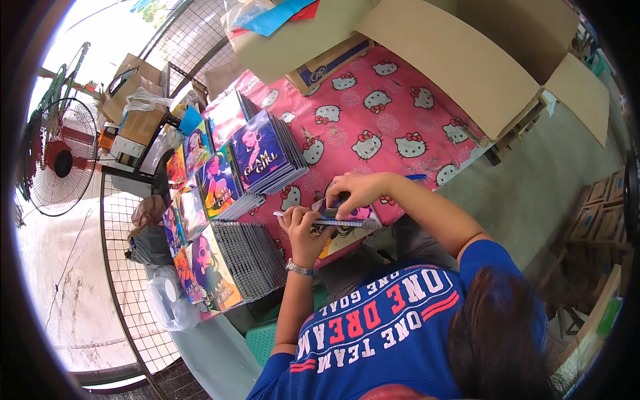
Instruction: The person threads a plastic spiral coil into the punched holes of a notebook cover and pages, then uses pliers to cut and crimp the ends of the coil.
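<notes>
My left hand (pixel 303 230), with a silver watch on its wrist, grips the near end of a thin spiral notebook (pixel 347 219) held just above the table's front edge. Over the same notebook's top edge curls my right hand (pixel 353 190), fingers pinching it. The notebook is seen almost edge-on, its colourful cover partly hidden by both hands. Left of the hands stand stacks of similar spiral notebooks with purple cartoon-girl covers (pixel 263 153), (pixel 223 188) and a lower stack (pixel 233 261) showing black wire bindings.
The table wears a pink cloth with white cartoon cats (pixel 373 113). Big open cardboard boxes (pixel 467 63) fill the far side. More notebook piles (pixel 190 157) line the left edge by a wire mesh panel (pixel 127 267). A standing fan (pixel 57 163) is far left.
</notes>
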The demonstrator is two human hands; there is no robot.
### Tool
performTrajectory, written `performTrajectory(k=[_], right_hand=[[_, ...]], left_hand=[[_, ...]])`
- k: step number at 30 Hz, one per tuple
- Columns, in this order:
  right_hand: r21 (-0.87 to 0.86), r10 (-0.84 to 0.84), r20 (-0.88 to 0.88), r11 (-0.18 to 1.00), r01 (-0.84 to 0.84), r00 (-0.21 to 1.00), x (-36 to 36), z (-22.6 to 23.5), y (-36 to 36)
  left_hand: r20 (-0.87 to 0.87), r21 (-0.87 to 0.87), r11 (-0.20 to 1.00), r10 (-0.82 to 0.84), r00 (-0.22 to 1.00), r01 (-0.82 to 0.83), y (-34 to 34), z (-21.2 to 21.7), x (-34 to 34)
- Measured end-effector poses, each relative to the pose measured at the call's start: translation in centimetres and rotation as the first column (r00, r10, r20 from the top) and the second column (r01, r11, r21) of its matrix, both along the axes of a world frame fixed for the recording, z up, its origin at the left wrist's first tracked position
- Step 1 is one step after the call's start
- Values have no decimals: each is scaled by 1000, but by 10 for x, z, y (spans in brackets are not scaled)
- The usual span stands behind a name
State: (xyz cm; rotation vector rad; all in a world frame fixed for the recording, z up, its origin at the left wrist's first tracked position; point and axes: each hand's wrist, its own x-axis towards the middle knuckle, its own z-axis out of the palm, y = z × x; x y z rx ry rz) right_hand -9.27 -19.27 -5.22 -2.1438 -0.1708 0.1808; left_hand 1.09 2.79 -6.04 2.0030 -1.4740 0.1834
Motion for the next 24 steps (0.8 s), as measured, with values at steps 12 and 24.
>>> performTrajectory(k=[12,24], right_hand=[[164,47,-29,986,-42,998,2,3,3],[537,175,-191,842,-46,966,18,25,13]], left_hand=[[-39,-12,1000,21,999,-21,2,9,-10],[-108,-32,998,51,993,-54,12,5,1]])
